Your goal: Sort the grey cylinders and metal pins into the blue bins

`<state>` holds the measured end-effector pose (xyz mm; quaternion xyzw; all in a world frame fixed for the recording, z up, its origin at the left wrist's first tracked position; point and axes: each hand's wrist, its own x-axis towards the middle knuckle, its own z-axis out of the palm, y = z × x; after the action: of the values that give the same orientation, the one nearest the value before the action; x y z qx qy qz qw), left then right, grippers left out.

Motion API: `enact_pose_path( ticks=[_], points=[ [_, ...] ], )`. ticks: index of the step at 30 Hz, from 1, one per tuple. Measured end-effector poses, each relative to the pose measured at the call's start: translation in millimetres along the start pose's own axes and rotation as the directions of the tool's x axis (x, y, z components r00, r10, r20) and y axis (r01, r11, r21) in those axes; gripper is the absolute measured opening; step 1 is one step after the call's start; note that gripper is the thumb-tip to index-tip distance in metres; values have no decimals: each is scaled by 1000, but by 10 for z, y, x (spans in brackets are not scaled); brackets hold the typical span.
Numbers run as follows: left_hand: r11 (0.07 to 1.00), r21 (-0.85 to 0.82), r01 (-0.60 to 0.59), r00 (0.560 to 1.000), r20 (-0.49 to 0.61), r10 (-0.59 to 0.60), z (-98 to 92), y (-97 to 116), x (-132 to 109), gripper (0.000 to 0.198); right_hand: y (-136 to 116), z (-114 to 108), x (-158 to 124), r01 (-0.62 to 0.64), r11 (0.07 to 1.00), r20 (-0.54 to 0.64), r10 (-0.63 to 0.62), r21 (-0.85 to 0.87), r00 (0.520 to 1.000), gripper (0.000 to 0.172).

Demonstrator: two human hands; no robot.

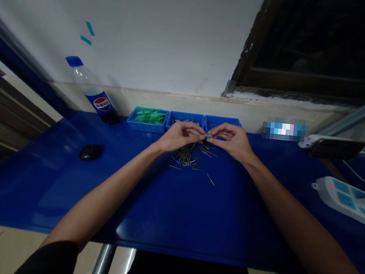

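My left hand [183,135] and my right hand [231,141] meet in front of the blue bins, thumbs and fingertips pinched together. Between them is a small grey-blue piece [208,136], gripped from both sides; its exact kind is too small to make out. Below my hands lies a loose pile of thin brass-coloured pins [185,155], with a few strays beside it. One single pin [210,179] rests apart, nearer to me. Behind my left hand, the middle blue bin [171,118] holds small grey pieces. The right blue bin [227,120] is partly hidden by my right hand.
A left blue bin [146,127] holds green strips [149,115]. On the blue table [175,214] are a cola bottle [99,99], a black mouse [90,152], a propped phone [336,148] and a white power strip [350,200]. A wall [166,40] rises behind.
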<state>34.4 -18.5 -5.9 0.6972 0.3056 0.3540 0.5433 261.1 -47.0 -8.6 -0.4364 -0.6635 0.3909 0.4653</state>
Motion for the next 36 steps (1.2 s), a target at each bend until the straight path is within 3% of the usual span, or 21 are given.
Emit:
enact_pose_path(
  ticks=[10,13,17,21,24,27,30,33,36],
  points=[
    [1000,-10,-7,1000,-30,7,-10,-27,6,20,73,73,-11,19,1000,29,-19,-4,999,30],
    [1000,-6,-12,985,-173,11,-35,-54,21,17,93,31,-1,-6,987,52,15,-160,999,26],
    [997,69,-23,925,-378,47,-117,-122,54,16,145,-146,10,-9,906,235,119,-423,965,27],
    [996,91,-21,904,-424,58,-177,-169,73,20,248,-307,-1,10,805,317,222,-593,922,40],
    [991,127,-48,931,-354,91,-186,-147,72,18,337,-279,-1,-29,782,281,258,-623,924,36],
    [965,252,-70,973,-196,121,-202,-65,52,17,372,-127,9,-66,859,271,233,-508,934,21],
    [909,398,-122,984,-74,164,-239,30,6,20,305,33,-22,-78,882,212,197,-466,957,12],
    [828,532,-178,976,-9,215,-268,54,-95,26,171,111,-159,90,844,206,25,-529,978,26],
    [656,704,-273,958,132,256,-262,-23,-279,33,80,105,-405,359,739,356,-171,-571,919,58]
  ],
)
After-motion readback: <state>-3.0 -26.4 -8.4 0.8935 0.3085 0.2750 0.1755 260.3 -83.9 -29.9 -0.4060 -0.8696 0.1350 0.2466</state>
